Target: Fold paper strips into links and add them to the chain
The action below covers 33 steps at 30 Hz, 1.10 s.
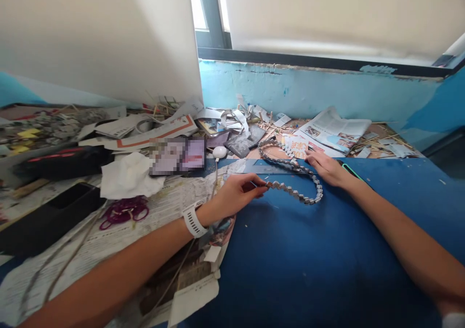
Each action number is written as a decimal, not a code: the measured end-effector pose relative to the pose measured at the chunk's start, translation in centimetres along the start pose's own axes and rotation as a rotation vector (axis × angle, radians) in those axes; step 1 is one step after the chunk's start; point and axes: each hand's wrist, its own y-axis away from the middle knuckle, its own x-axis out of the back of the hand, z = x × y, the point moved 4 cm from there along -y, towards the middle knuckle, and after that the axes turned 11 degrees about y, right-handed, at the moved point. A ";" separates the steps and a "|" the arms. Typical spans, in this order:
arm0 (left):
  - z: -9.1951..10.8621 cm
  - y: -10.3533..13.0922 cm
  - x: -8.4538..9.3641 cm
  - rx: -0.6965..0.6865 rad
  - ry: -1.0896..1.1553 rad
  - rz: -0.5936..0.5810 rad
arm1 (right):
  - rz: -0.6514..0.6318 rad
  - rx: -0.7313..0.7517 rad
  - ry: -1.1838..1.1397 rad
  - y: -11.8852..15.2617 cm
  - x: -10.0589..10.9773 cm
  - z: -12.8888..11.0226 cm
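My left hand [241,192], with a white watch band on its wrist, pinches the near end of a chain of folded paper [286,188]. The grey, zigzag chain loops right over the blue tabletop, then curls back toward the clutter behind. Beyond the loop, my right hand [325,168] is stretched forward with its thumb and fingers drawn together. Its fingertips are by a printed paper with orange lettering [298,148]; what they grip, if anything, is too small to make out.
Newspaper [156,216] covers the left side, with a white tissue [131,175], purple string [125,210] and a dark case [54,216] on it. Thin sticks and paper scraps pile along the back. A folded printed sheet [334,132] lies behind my right hand on the blue table [308,265].
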 end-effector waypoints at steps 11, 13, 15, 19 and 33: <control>0.5 0.0 -0.4 -0.319 -0.383 0.014 | 0.138 0.059 0.022 0.3 0.0 0.1; 0.5 0.0 -0.4 -0.327 -0.365 0.020 | 0.248 -0.009 0.002 0.5 0.6 0.2; 0.6 0.1 -0.5 -0.343 -0.345 0.034 | 0.363 -0.088 -0.033 0.7 1.4 0.3; 1.2 0.4 -0.6 -0.367 -0.303 0.068 | 0.476 -0.168 -0.124 1.4 3.0 -1.0; 2.6 1.5 -2.2 -0.420 -0.122 0.013 | 0.251 0.274 -0.172 6.6 2.1 -15.5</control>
